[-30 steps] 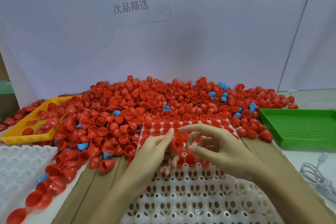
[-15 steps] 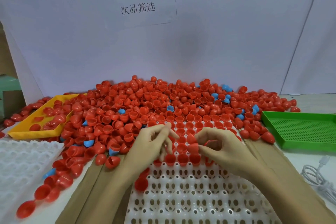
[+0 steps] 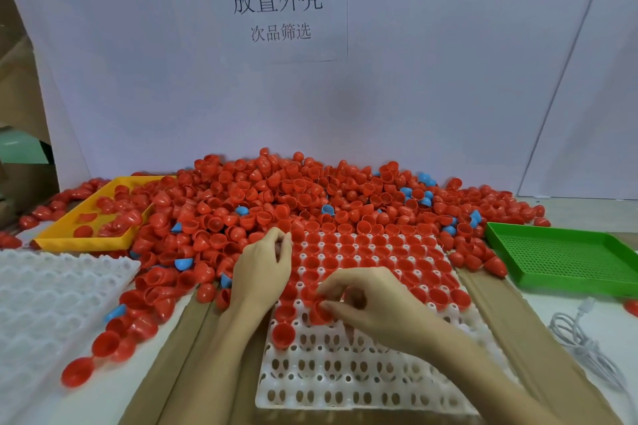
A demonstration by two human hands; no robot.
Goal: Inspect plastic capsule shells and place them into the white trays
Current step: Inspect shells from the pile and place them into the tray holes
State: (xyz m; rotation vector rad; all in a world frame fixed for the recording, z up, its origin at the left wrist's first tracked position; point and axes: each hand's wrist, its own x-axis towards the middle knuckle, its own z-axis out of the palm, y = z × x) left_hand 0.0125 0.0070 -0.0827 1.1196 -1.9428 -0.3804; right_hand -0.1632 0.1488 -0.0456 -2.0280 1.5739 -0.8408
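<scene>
Non-task stuff: yellow tray far left, sitting at an angle. Green perforated tray far right, flat on the table. White USB cable coiled loosely at the right edge, plug end toward the green tray. Brown cardboard sheet on the tabletop. White backdrop panel behind everything with a printed paper sign taped up, Chinese text in two lines. Cardboard box partly visible at upper left.

surface: pale
centre near: white tray on brown cardboard
far: heap of red shells
left: yellow tray, second white tray
right: green tray, white cable
</scene>
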